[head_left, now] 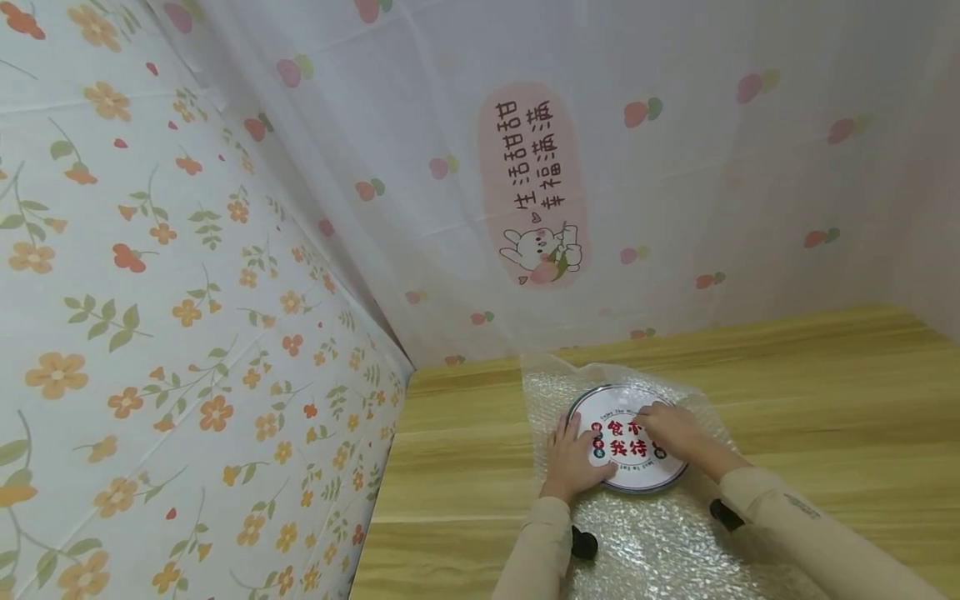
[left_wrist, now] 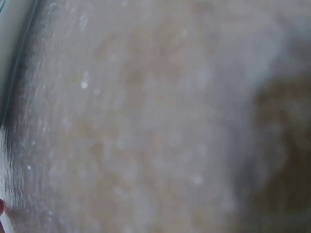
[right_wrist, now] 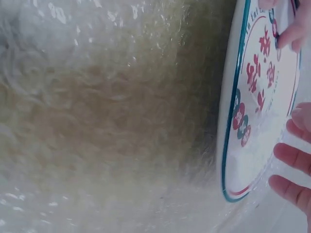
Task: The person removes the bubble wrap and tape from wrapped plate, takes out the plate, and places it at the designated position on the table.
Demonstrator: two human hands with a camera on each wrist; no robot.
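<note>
A round white plate (head_left: 628, 477) with a dark teal rim and red characters lies face up on a sheet of bubble wrap (head_left: 637, 542). My left hand (head_left: 576, 462) rests on the plate's left side, its fingers spread along the rim and its thumb over the face. From the right, my right hand (head_left: 675, 429) reaches over the plate's upper right part. In the right wrist view, the right hand's fingers (right_wrist: 294, 158) are extended and apart, beside the plate's printed face. Blurred bubble wrap (left_wrist: 146, 116) fills most of the left wrist view, with the plate's edge (left_wrist: 14, 43) at upper left.
The wrap lies on a wood-grain table (head_left: 450, 492). A floral cloth (head_left: 187, 358) hangs along the left side, and a pale curtain (head_left: 420, 167) with fruit prints stands behind the table.
</note>
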